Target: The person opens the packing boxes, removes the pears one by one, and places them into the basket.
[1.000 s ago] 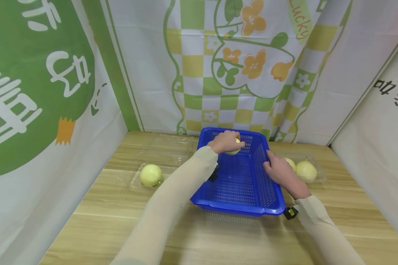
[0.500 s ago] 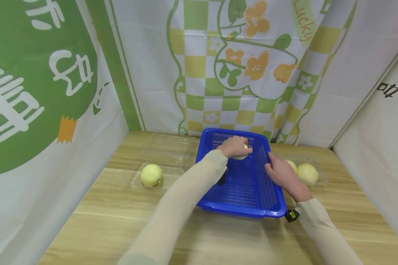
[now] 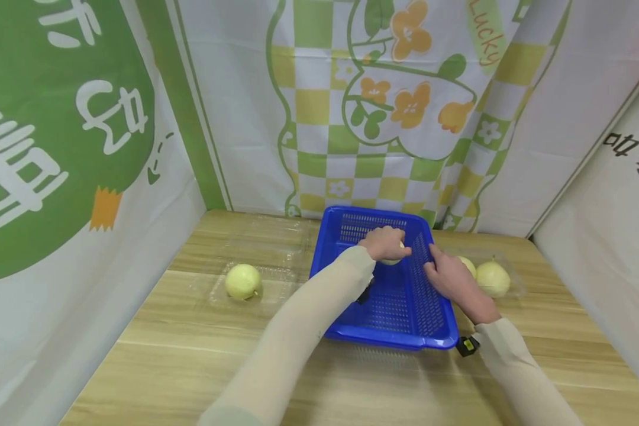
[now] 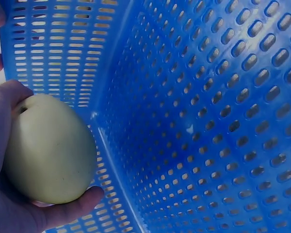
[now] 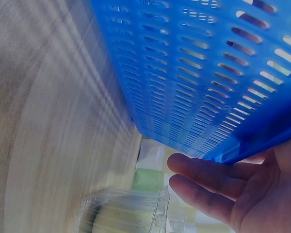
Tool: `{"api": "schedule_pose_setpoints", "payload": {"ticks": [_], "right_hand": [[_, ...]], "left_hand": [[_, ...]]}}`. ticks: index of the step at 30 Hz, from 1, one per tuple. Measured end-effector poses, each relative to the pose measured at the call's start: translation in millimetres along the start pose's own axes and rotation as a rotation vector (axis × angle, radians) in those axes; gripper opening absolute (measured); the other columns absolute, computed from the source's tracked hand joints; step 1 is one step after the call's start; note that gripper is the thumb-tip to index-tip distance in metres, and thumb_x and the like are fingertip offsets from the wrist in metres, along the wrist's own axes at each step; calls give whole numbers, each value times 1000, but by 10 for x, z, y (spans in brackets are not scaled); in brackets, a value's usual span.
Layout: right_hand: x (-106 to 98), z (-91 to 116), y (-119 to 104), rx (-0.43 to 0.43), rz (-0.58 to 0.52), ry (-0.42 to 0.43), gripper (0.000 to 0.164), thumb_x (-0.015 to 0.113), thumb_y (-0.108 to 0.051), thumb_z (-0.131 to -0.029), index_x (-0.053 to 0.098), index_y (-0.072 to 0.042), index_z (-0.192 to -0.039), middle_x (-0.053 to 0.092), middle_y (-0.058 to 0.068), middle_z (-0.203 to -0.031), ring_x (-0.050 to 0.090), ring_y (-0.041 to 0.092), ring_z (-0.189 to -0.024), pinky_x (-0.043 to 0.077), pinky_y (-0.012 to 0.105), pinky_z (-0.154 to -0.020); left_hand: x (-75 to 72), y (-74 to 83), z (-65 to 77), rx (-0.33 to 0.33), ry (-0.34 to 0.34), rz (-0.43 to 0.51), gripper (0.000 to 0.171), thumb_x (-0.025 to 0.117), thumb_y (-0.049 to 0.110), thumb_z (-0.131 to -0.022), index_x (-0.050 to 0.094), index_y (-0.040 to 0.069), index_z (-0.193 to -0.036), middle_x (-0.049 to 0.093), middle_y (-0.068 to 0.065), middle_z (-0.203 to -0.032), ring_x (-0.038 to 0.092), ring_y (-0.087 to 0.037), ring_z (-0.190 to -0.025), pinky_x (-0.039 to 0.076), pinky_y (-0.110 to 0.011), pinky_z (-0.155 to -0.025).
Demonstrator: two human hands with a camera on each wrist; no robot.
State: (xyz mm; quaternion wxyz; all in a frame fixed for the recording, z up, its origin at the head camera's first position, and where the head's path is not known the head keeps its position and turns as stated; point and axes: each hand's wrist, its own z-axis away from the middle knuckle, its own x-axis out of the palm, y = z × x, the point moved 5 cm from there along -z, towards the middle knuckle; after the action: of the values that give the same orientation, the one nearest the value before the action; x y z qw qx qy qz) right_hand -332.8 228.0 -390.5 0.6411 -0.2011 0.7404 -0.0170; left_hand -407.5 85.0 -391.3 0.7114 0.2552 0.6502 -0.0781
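Note:
A blue plastic basket (image 3: 346, 332) with slotted walls stands in the middle of the table. My left hand (image 3: 383, 241) reaches inside it, gripping a pale yellow-green pear (image 4: 53, 150) with fingers and thumb around the fruit. In the left wrist view the pear is beside the slotted walls, its dark stem hollow facing up. On the basket's right rim, my right hand (image 3: 452, 278) holds on, thumb on the inner side. From the right wrist view, its fingers (image 5: 203, 189) bend beneath the rim outside the wall.
Left of the basket, another pear (image 3: 242, 281) sits in an opened clear plastic box (image 3: 284, 287). Behind my right hand are two more pears, the nearer-right pear (image 3: 492, 279) in a second clear box (image 3: 515, 285). A printed curtain (image 3: 319, 136) hangs behind the table.
My left hand has moved right and a little nearer inside the basket, carrying the pear. The right hand keeps its hold on the rim.

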Motion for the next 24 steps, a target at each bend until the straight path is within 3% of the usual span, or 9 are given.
{"api": "schedule_pose_setpoints", "payload": {"ticks": [5, 12, 17, 20, 24], "right_hand": [[-7, -9, 3, -4, 8, 5, 58, 41, -17, -96, 35, 14, -144, 60, 39, -113, 57, 28, -66, 48, 48, -64], [-11, -17, 3, 2, 6, 1, 58, 41, -17, -96, 34, 13, -145, 61, 38, -107, 54, 27, -63, 47, 46, -62], [4, -12, -8, 0, 2, 0, 58, 41, -17, -96, 34, 13, -145, 59, 39, -115, 58, 29, -68, 49, 49, -66], [15, -5, -6, 7, -1, -8, 58, 41, -17, -96, 33, 13, -145, 63, 32, -92, 55, 26, -62, 47, 44, -59], [24, 5, 2, 31, -17, -31, 59, 39, -17, -96, 31, 12, -147, 49, 11, -65, 44, 20, -51, 37, 32, -52]], "left_hand": [[36, 41, -37, 3, -19, -62, 34, 52, 50, -95, 64, 22, -108, 68, 0, -114, 66, -21, -94, 54, -38, -78], [150, 89, -83, -4, -54, -106, 40, 54, 52, -94, 64, 22, -119, 67, 1, -122, 66, -19, -102, 54, -37, -83], [239, 120, -84, -1, -65, -127, 45, 57, 51, -94, 62, 23, -129, 64, 1, -130, 63, -20, -113, 53, -38, -90], [257, 131, -74, -2, -75, -127, 45, 57, 51, -94, 61, 23, -130, 63, 0, -131, 63, -22, -115, 52, -39, -91], [286, 115, -85, 3, -88, -123, 44, 57, 52, -94, 63, 23, -127, 65, 0, -128, 64, -21, -112, 52, -37, -90]]}}
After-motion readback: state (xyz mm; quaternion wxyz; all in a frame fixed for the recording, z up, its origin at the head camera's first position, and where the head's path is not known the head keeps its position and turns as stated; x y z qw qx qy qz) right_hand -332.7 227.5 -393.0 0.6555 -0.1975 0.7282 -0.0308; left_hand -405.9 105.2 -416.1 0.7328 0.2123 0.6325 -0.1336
